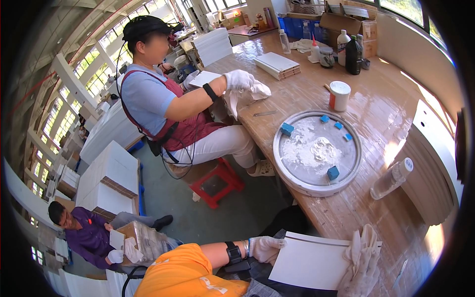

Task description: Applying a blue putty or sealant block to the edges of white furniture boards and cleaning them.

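A flat white rectangular board (311, 260) with a dark stripe along its far edge lies tilted low in front of me, over my lap and the table's edge. My left hand (266, 248), in a white knit glove, grips the board's left edge with its fingers closed. Across the right end of the board lies my right hand (360, 262), in a worn, dusty glove, holding it there; its thumb side is hard to make out. A round grey tray (292, 173) stands beyond the board, with white paste (324, 150) and several blue blocks (333, 173) in it.
A white tub (339, 96), a clear bottle (391, 179) and stacked boards (277, 66) stand on the brown table (277, 106). Dark and white bottles (353, 55) are at the back. A gloved co-worker (163, 99) sits at left on a red stool (216, 184); another person (89, 232) sits lower left.
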Motion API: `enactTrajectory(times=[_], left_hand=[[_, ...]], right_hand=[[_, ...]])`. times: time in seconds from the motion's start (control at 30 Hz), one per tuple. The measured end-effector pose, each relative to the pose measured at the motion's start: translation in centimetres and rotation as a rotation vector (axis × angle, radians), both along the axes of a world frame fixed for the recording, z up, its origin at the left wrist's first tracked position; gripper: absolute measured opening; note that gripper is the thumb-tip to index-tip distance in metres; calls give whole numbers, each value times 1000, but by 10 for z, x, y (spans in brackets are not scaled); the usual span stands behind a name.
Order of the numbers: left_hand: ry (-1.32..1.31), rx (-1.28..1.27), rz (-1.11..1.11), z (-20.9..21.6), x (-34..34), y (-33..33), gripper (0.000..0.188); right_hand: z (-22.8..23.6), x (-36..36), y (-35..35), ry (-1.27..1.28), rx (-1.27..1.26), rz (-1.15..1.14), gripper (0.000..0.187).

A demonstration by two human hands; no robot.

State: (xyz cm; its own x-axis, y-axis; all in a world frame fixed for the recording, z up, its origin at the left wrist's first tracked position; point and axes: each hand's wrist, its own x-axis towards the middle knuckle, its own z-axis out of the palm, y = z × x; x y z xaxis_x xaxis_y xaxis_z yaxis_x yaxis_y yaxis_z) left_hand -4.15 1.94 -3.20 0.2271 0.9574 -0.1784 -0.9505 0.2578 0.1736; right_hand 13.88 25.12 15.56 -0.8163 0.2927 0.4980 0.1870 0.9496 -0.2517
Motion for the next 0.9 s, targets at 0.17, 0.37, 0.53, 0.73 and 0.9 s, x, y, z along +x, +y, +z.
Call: enactTrajectory(times=[0.17, 0.37, 0.53, 0.73, 0.9], left_hand=[[27, -2, -9, 1, -1, 1, 66], [17, 1, -21, 4, -1, 1, 69], [17, -33, 15, 16, 0, 4, 70], [35, -50, 19, 10, -3, 2, 71], [26, -64, 28, 16, 0, 3, 70]], right_hand=[[-1, -1, 1, -17, 15, -20, 51], [-10, 2, 3, -12, 35, -34, 50], [-13, 9, 2, -66, 27, -103, 49], [-12, 7, 3, -48, 54, -59, 51], [-8, 2, 2, -5, 26, -4, 47]])
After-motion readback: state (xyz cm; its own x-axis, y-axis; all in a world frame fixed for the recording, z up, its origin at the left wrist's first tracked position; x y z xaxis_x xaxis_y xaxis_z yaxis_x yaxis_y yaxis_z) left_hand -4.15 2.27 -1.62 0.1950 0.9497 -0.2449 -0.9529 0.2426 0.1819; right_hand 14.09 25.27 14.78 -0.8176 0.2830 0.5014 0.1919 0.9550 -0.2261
